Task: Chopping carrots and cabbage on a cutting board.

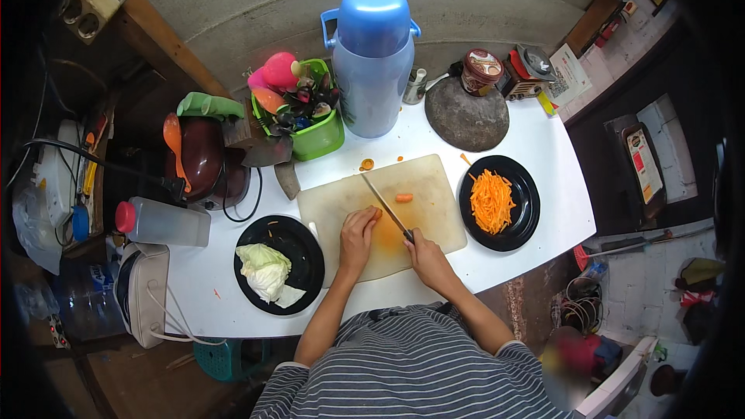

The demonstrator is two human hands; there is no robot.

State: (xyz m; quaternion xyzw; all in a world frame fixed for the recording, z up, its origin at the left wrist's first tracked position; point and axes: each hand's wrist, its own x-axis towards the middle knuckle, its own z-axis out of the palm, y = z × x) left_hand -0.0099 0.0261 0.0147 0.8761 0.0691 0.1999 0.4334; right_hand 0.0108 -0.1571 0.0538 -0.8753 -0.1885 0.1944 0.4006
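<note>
My left hand [356, 240] rests on the cutting board [326, 198], its fingertips closed on a small piece of carrot [378, 214]. My right hand [429, 259] grips the dark handle of a kitchen knife [381, 202], whose blade points away and to the left across the board, just right of the carrot piece. A short carrot chunk [404, 198] lies on the board to the right of the blade. Right of the board, a black plate [528, 215] holds shredded carrot [492, 202]. On the left, another black plate [308, 267] holds a partly cut cabbage [265, 272].
Behind the board stand a large blue thermos [372, 70], a green basket of utensils [317, 139] and a dark dome-shaped object [467, 119] with a small tub on top. A stone pestle-like piece [286, 179] touches the board's left corner. A plastic bottle [169, 222] lies at left.
</note>
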